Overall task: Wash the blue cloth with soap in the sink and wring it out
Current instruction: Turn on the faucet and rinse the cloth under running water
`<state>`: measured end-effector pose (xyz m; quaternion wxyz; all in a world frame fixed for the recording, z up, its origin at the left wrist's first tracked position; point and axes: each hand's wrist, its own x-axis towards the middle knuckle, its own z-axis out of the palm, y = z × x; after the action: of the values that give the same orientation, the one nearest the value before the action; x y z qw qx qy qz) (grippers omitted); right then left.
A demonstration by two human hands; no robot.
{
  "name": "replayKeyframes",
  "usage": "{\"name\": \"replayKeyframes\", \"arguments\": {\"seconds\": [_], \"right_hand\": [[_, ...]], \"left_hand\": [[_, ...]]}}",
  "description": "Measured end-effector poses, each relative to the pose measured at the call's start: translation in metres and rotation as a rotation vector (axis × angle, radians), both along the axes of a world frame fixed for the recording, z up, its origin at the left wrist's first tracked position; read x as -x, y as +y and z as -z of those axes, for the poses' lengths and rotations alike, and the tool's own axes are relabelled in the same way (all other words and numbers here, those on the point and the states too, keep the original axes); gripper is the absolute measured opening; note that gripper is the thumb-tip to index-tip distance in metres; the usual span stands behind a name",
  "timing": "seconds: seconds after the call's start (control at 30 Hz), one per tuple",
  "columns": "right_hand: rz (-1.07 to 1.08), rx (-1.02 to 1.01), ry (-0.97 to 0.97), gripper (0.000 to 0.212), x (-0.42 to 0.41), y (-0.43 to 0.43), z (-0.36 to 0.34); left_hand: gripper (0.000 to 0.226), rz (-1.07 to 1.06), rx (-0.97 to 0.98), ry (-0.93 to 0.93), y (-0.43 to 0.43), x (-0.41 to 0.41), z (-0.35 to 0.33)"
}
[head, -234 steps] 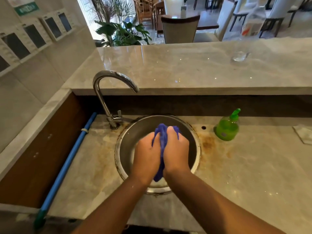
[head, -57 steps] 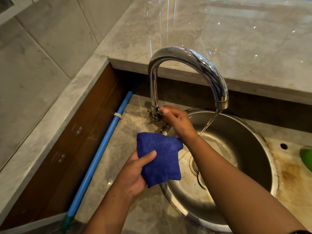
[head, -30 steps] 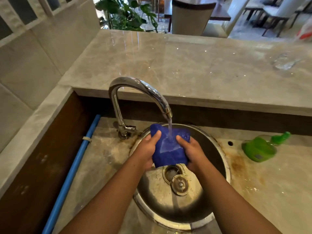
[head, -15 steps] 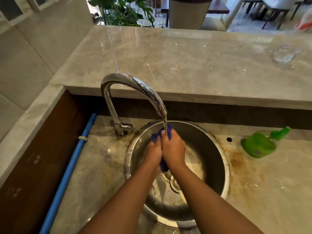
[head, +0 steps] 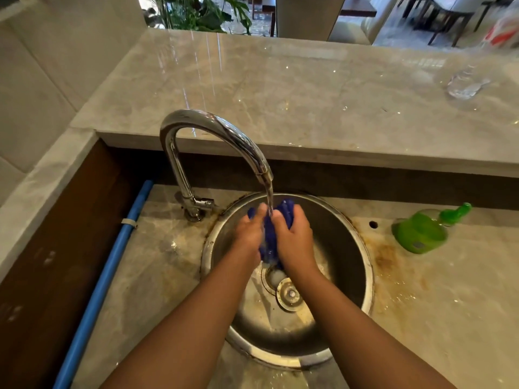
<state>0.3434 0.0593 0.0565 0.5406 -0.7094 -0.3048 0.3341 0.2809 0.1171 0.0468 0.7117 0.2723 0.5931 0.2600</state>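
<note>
Okay, both hands are over the round steel sink (head: 365, 265) with the cloth bunched between them. The left hand (head: 248, 234) grips the blue cloth (head: 286, 210) from the left, fingers curled round it. The right hand (head: 295, 240) grips it from the right, fingers wrapped tight over the top. The cloth is a crumpled wad squeezed between the two palms and only bits show: a lump above the right fingers, a strip between the hands, and a short tail hanging toward the drain.

The cloth is above the basin, right under the spout of the chrome faucet (head: 213, 127). The water stream (head: 269, 197) runs down and lands where the two hands meet. The faucet base is on the counter just left of the sink rim.

A round metal stopper (head: 289, 294) lies on the basin floor just beside the drain opening, below the hands. The green soap bottle (head: 421, 234) sits on the lower counter (head: 449, 304) right of the sink, well apart from the hands, with a small hole (head: 373, 224) in the counter between them. There is brown staining around the sink rim. A blue pipe (head: 112, 262) runs along the left edge of the counter.

The upper marble ledge (head: 309, 94) is behind the faucet. A clear blurred object (head: 463, 85) is at its far right; I can't tell what it is.
</note>
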Motion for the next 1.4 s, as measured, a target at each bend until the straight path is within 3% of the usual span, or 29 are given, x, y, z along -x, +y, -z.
{"name": "replayKeyframes", "arguments": {"seconds": [0.13,0.2,0.33,0.5,0.6,0.7,0.8,0.9,0.97,1.1,1.2,1.3,1.4], "right_hand": [[0.075,0.107,-0.14,0.013,0.001,0.013,0.011],[0.136,0.176,-0.092,0.013,-0.012,0.023,0.014],[0.173,0.255,0.007,0.028,-0.033,0.029,0.017],[0.105,0.115,0.052,0.008,-0.018,0.021,0.013],[0.117,0.076,0.223,0.009,-0.002,0.017,0.011],[0.142,0.124,0.188,0.018,0.006,0.017,0.014],[0.172,0.169,0.114,0.011,-0.001,0.023,0.014],[0.185,0.2,0.148,0.01,-0.019,0.031,0.016],[0.179,0.182,0.217,0.006,-0.026,0.03,0.014],[0.198,0.095,0.401,0.013,-0.027,0.025,0.003],[0.17,0.034,0.551,0.006,-0.016,0.023,-0.005],[0.106,0.01,0.482,0.015,-0.008,0.017,-0.01],[0.077,0.02,0.259,0.017,-0.022,0.012,-0.01]], "left_hand": [[0.031,-0.017,0.093,-0.166,-0.016,-0.007,0.005],[0.024,0.005,0.076,-0.169,-0.024,-0.005,0.003],[0.051,0.072,0.046,-0.347,-0.015,0.01,-0.008],[0.022,-0.049,0.011,-0.221,0.007,0.009,-0.011],[0.035,-0.105,0.107,-0.171,0.008,0.004,-0.003],[0.035,-0.16,0.159,-0.195,-0.006,-0.001,0.004],[0.025,-0.106,0.149,-0.247,-0.02,0.005,0.005],[0.052,-0.048,0.113,-0.454,-0.022,0.018,0.003],[0.054,0.01,0.083,-0.497,-0.016,0.023,0.0],[0.04,-0.035,0.045,-0.263,0.003,0.024,0.004],[0.026,-0.042,-0.011,-0.102,0.007,0.021,0.008],[0.033,-0.032,-0.02,-0.129,0.008,0.018,0.006],[0.02,-0.01,-0.002,-0.198,0.014,0.025,0.003]]}}
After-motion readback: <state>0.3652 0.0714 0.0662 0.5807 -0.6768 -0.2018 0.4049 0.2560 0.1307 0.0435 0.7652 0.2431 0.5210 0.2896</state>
